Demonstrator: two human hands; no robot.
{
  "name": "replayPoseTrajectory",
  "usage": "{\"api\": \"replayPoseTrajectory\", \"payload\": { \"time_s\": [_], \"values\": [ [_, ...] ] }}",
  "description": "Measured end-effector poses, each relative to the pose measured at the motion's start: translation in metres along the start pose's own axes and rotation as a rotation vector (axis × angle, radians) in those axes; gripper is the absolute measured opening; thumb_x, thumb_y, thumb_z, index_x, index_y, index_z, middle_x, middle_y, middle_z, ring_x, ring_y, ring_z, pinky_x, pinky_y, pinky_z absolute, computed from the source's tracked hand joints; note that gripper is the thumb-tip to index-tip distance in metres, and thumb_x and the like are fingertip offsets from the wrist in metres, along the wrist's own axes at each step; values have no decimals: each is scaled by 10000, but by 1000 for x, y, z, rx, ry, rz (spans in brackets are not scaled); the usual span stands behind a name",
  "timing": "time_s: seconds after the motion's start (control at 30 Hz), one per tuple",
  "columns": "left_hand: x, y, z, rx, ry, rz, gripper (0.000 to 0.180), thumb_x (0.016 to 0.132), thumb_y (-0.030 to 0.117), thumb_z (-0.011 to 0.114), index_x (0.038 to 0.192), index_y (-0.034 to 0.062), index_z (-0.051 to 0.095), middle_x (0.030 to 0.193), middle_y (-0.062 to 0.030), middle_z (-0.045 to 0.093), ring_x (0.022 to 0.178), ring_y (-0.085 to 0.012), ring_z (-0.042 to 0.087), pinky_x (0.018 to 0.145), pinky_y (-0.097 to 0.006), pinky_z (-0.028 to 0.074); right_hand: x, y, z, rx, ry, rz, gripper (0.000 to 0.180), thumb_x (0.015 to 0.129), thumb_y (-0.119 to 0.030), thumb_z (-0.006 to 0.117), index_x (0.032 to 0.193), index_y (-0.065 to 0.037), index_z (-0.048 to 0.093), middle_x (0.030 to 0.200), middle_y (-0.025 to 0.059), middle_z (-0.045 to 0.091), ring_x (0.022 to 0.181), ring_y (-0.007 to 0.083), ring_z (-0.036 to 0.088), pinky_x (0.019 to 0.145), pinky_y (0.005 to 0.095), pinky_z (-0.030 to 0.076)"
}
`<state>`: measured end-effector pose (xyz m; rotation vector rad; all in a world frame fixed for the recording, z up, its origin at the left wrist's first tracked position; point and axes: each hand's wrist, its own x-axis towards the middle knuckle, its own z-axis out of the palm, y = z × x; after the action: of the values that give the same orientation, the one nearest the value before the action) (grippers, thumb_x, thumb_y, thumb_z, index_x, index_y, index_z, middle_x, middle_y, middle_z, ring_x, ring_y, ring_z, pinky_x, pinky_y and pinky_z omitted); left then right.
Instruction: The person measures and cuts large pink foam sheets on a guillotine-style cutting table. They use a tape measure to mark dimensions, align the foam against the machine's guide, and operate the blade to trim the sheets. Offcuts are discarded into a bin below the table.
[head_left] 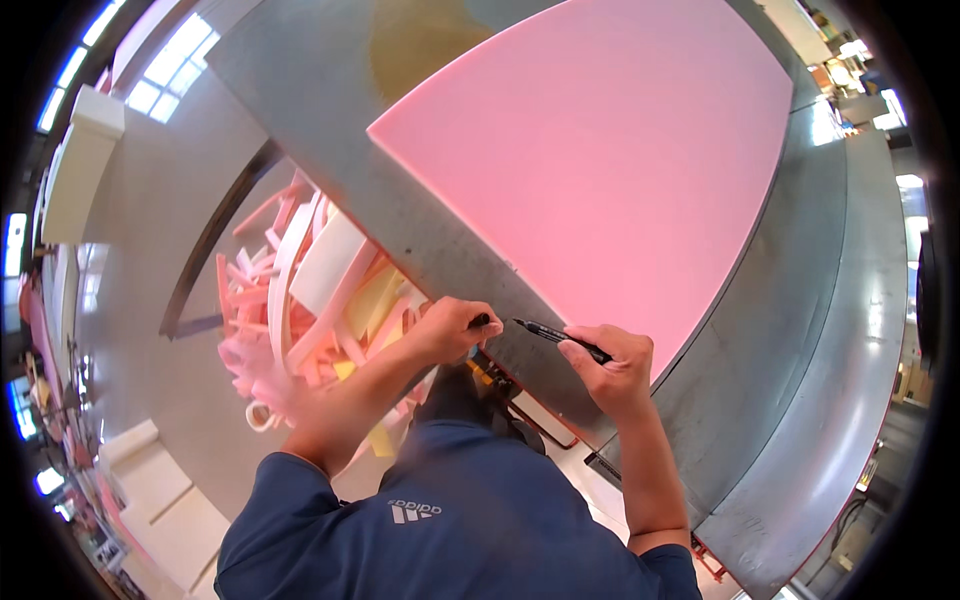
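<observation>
Head view: right hand (615, 365) pinches a light, stiff black marker (562, 337) mid-barrel, left hand (455, 328) closed on its small cap (481, 321) (probably), beside soft pink foam (600, 170).

Pink foam sheet (610, 170) on grey table (800, 330), foam offcuts (320, 290) beside it.

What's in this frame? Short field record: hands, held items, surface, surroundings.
right hand: grips a slim black marker pen, tip pointing left over the table
left hand: closed on a small black cap, apparently the marker's
surface: grey metal table
on table: large flat pink foam sheet, apart from both hands
left of table: pile of pink, white and yellow foam offcuts
</observation>
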<state>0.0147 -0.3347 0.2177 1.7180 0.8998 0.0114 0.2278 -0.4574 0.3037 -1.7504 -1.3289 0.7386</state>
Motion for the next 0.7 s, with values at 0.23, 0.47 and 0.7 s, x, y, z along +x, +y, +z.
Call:
{"api": "replayPoseTrajectory", "payload": {
  "time_s": [0.23,0.47,0.7],
  "values": [
    [-10,-25,23,-17,73,157,140,887,217,693,936,88,710,704,-63,667,660,-233,650,623,-343,495,11,-1,22,-74,-219,-23,140,767,-65,775,892,-6,752,676,84,679,555,129,591,528,254,432],
    [-43,-49,62,121,0,175,215,857,283,700,799,87,637,707,-145,632,719,-367,634,648,-460,491,4,12,62,-90,-513,16,114,768,-88,774,837,-3,741,661,97,670,567,164,613,555,286,471],
    [-78,-178,106,92,-55,-319,316,880,366,624,942,65,698,865,-199,686,849,-399,660,781,-483,520,-47,92,138,-258,-723,246,778,810,-226,792,1451,-25,400,1028,182,681,815,230,693,712,338,546]
  ]
}}
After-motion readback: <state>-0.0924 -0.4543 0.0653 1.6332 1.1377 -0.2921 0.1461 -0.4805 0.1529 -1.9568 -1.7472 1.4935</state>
